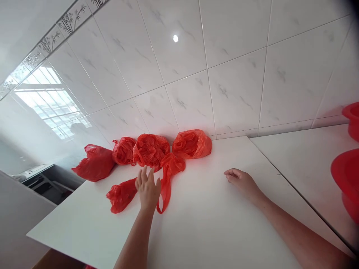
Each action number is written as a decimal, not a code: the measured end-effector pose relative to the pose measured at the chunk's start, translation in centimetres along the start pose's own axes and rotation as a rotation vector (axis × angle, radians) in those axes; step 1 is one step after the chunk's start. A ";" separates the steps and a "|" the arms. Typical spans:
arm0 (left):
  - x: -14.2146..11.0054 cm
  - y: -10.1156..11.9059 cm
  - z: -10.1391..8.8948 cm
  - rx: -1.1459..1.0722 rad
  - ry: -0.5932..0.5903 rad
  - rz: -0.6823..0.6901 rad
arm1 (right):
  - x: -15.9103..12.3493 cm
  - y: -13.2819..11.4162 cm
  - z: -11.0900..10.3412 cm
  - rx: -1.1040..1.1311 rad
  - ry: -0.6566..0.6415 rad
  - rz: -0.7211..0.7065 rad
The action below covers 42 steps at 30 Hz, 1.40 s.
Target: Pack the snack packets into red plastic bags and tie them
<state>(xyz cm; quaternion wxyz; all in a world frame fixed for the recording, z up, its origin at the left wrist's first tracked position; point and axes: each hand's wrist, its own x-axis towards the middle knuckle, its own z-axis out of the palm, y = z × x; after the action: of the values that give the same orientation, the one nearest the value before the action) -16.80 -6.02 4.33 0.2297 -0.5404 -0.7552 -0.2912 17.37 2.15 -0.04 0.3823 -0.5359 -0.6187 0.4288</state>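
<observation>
My left hand (pixel 148 191) is open, fingers spread, over the white table. It is between a crumpled red plastic bag (pixel 121 197) lying at its left and a red bag with a long loop handle (pixel 173 165) at its right. Whether the fingertips touch either bag I cannot tell. Along the wall behind stand a full-looking red bag (pixel 97 164), a small bunched bag (pixel 122 150), a larger crumpled bag (pixel 151 148) and a round, open-topped bag (pixel 193 144). Off to the right, my right hand (pixel 241 182) hovers low with curled fingers and nothing visible in them.
Two red plastic containers (pixel 349 172) sit at the right edge, cut off by the frame. A seam (pixel 297 192) divides the white tabletop (pixel 207 231). Behind rises a tiled wall (pixel 235 89); a dark appliance-like object (pixel 52 183) stands past the table's left edge.
</observation>
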 end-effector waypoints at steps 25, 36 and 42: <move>-5.7 11.8 -0.6 -0.396 -0.653 0.082 | -1.7 -1.5 2.6 0.047 0.125 -0.086; -5.3 9.2 -2.3 -0.297 -0.285 0.158 | 0.3 -1.2 -1.4 0.867 0.177 0.121; -6.5 13.1 -2.8 -0.384 -0.134 0.600 | -1.1 -3.2 -0.3 0.760 0.027 0.078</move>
<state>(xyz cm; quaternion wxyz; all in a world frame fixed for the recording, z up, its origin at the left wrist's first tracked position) -2.23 -9.15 4.59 0.1495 -0.7890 -0.5081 -0.3114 16.76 0.89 3.03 0.5453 -0.3846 -0.3896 0.6348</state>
